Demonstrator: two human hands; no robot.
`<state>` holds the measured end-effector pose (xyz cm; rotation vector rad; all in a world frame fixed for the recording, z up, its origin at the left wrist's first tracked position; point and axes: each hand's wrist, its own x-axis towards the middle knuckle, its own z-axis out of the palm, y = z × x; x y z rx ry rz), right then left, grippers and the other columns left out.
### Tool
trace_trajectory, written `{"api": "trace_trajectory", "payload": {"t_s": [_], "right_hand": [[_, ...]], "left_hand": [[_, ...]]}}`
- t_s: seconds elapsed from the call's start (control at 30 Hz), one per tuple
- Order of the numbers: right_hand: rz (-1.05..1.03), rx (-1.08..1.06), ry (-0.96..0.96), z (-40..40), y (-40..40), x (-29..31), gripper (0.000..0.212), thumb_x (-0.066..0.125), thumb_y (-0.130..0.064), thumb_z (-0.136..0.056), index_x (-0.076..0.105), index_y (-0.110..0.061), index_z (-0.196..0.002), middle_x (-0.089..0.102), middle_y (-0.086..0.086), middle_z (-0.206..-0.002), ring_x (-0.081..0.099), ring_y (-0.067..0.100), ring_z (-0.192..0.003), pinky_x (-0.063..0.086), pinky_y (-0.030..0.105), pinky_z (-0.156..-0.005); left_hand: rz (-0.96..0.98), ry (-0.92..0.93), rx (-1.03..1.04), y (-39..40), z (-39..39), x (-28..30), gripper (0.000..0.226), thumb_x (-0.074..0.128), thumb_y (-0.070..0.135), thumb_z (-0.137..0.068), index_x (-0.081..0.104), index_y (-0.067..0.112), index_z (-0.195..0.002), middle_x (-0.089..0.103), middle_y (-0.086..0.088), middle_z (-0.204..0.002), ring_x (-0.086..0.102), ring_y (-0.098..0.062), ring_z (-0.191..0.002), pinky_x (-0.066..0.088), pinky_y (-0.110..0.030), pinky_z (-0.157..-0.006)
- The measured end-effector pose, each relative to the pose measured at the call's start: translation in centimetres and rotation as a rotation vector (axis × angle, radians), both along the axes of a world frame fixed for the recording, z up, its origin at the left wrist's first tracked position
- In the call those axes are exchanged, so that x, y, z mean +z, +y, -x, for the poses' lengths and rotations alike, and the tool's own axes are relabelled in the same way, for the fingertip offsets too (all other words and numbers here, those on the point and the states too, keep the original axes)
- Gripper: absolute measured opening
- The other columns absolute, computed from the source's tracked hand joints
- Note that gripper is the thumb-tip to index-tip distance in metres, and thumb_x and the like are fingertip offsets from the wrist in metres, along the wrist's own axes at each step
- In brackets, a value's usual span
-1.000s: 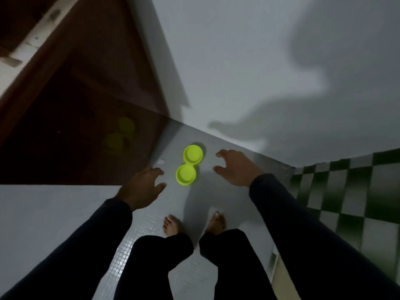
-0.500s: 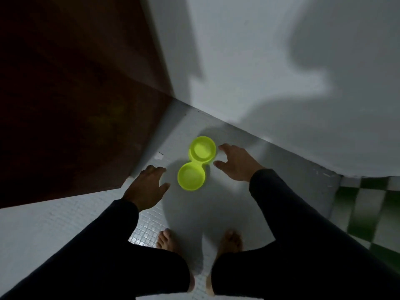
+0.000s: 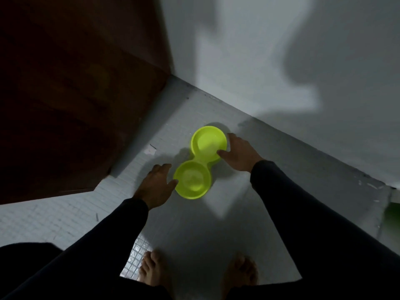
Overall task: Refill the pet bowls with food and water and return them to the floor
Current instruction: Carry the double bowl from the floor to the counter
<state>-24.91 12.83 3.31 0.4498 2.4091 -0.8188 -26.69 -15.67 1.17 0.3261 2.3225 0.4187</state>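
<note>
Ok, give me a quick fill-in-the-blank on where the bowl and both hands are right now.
1. The double pet bowl is bright ____ in colour.
2. The bowl sits on the tiled ____.
3. The right hand is at the compartment ____ from the person.
4. The left hand is at the ____ compartment.

Missing words: green; floor; farther; nearer
</note>
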Motion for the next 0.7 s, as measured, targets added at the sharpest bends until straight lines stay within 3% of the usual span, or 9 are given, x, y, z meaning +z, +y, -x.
{"api": "trace_trajectory", "payload": {"t_s": [0.3,0.47,0.6,0.7], "right_hand": [[-0.027,-0.093,-0.003,1.5,-0.5,-5.4,0.075,0.055,-0.026,-0.102,0.013,0.007,-0.155,0.034,0.030,-0.152,0.038,0.043,-0.137,0.031,0.038,-0.105],[-0.042,-0.091,-0.004,1.6,-0.5,-7.0,0.071,0.052,-0.020,-0.102,0.014,0.005,-0.156,0.036,0.029,-0.153,0.039,0.043,-0.137,0.033,0.039,-0.105],[-0.023,-0.135,0.027,1.4,-0.5,-7.7,0.067,0.055,-0.012,-0.096,0.023,0.003,-0.153,0.048,0.032,-0.140,0.048,0.047,-0.127,0.039,0.041,-0.096],[-0.008,-0.155,0.051,1.3,-0.6,-7.7,0.068,0.052,-0.023,-0.094,0.026,0.004,-0.151,0.054,0.033,-0.133,0.052,0.049,-0.120,0.040,0.043,-0.091]], "left_hand": [[-0.077,-0.054,0.119,-0.1,-1.0,-4.4,0.068,0.062,0.032,-0.100,0.034,0.008,-0.156,0.046,-0.023,-0.147,0.056,-0.039,-0.126,0.045,-0.046,-0.108],[-0.102,-0.037,0.135,0.1,-1.2,-5.1,0.061,0.062,0.023,-0.101,0.037,0.005,-0.154,0.050,-0.025,-0.143,0.051,-0.039,-0.129,0.041,-0.040,-0.108],[-0.126,-0.049,0.148,0.2,-1.2,-5.6,0.059,0.063,0.024,-0.100,0.041,0.009,-0.152,0.054,-0.023,-0.136,0.053,-0.039,-0.126,0.042,-0.039,-0.103],[-0.141,-0.061,0.145,0.0,-1.2,-6.0,0.059,0.062,0.031,-0.098,0.044,0.012,-0.150,0.057,-0.022,-0.130,0.056,-0.040,-0.119,0.045,-0.041,-0.099]]}}
